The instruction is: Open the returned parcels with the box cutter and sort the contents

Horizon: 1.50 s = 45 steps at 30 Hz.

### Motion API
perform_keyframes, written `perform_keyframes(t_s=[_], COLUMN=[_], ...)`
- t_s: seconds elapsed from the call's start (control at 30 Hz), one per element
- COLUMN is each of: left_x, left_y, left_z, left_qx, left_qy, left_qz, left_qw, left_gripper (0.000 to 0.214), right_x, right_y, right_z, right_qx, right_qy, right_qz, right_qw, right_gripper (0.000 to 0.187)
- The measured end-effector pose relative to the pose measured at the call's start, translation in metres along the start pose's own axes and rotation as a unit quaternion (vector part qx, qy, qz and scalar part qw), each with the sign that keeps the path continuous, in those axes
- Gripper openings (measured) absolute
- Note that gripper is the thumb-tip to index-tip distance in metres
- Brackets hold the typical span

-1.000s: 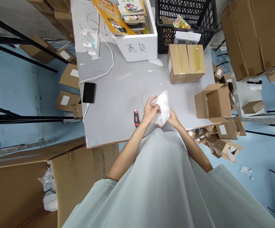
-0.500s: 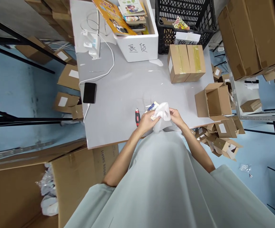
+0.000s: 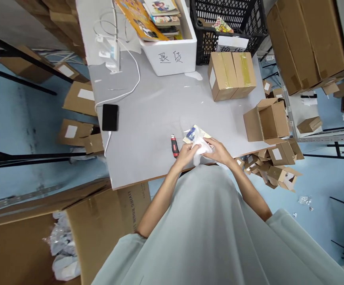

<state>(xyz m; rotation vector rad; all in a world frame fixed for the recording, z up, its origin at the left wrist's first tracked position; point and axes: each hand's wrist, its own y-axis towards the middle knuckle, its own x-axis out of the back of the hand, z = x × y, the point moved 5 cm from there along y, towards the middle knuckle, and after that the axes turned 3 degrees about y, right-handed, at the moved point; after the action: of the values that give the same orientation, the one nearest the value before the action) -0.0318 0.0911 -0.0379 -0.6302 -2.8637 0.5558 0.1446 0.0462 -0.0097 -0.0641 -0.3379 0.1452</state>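
Both my hands meet at the near edge of the grey table [image 3: 148, 118]. My left hand [image 3: 185, 153] and my right hand [image 3: 219, 150] are closed on a crumpled white wrapping sheet [image 3: 200, 149], bunched small between them. Just beyond the sheet lies a small flat packet [image 3: 192, 134] with a blue and yellow print, partly under clear film. A red-handled utility knife [image 3: 174, 145] lies on the table just left of my left hand.
A black phone [image 3: 110, 117] on a white cable lies at the left. An open cardboard box [image 3: 266, 122] stands at the right edge, two taped boxes [image 3: 231, 75] behind it. A white foam box [image 3: 169, 47] and black crate [image 3: 228, 27] stand at the back. Small boxes litter the floor.
The white sheet, spread out and upright a second ago, is now crumpled tight between my hands. My hands came nearer the table edge, uncovering the printed packet.
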Motion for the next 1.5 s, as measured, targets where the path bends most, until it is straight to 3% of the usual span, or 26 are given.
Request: perform_keyframes(t_s=[0.1, 0.2, 0.27, 0.4, 0.5, 0.67, 0.8, 1.0, 1.1, 1.23, 1.37, 1.43, 1.5], left_x=[-0.005, -0.005, -0.009, -0.027, -0.04, -0.068, -0.111, -0.209, -0.256, -0.309, -0.338, -0.338, -0.325], left_y=[-0.007, -0.015, -0.017, -0.013, -0.005, 0.012, 0.026, 0.042, 0.049, 0.058, 0.077, 0.091, 0.103], left_z=[-0.007, -0.018, -0.022, -0.025, -0.031, -0.047, -0.073, -0.107, -0.115, -0.122, -0.118, -0.111, -0.104], left_qx=[-0.064, -0.173, -0.215, -0.214, -0.204, -0.179, -0.193, -0.233, -0.239, -0.274, -0.265, -0.243, -0.225], left_qy=[-0.005, 0.018, 0.03, 0.0, -0.003, 0.02, 0.031, 0.04, 0.06, 0.105, 0.115, 0.105, 0.103], left_qz=[0.006, -0.038, -0.036, 0.004, -0.043, -0.11, -0.128, -0.098, -0.049, 0.046, 0.106, 0.104, 0.078], left_qw=[0.998, 0.984, 0.975, 0.977, 0.978, 0.977, 0.972, 0.967, 0.968, 0.955, 0.952, 0.959, 0.966], left_gripper=[0.045, 0.045, 0.05, 0.046, 0.038, 0.036, 0.042, 0.022, 0.018, 0.022, 0.046, 0.06, 0.069], right_x=[0.0, 0.009, 0.016, 0.034, 0.055, 0.096, 0.119, 0.149, 0.172, 0.21, 0.254, 0.272, 0.284], right_y=[-0.008, -0.019, -0.026, -0.034, -0.038, -0.063, -0.092, -0.12, -0.129, -0.136, -0.13, -0.123, -0.116], right_z=[0.004, 0.005, 0.005, 0.003, -0.001, -0.005, -0.01, -0.043, -0.062, -0.084, -0.108, -0.123, -0.14], right_qx=[-0.009, -0.051, -0.074, -0.085, -0.053, 0.002, 0.024, 0.004, -0.022, -0.079, -0.097, -0.101, -0.12], right_qy=[0.03, 0.087, 0.114, 0.108, 0.055, -0.036, -0.094, -0.093, -0.063, 0.003, 0.023, 0.006, -0.012], right_qz=[-0.048, -0.09, -0.094, -0.097, -0.152, -0.228, -0.243, -0.337, -0.398, -0.436, -0.451, -0.445, -0.422], right_qw=[0.998, 0.991, 0.986, 0.986, 0.985, 0.973, 0.965, 0.937, 0.915, 0.896, 0.887, 0.89, 0.899], right_gripper=[0.037, 0.042, 0.048, 0.051, 0.05, 0.075, 0.072, 0.088, 0.073, 0.052, 0.056, 0.073, 0.09])
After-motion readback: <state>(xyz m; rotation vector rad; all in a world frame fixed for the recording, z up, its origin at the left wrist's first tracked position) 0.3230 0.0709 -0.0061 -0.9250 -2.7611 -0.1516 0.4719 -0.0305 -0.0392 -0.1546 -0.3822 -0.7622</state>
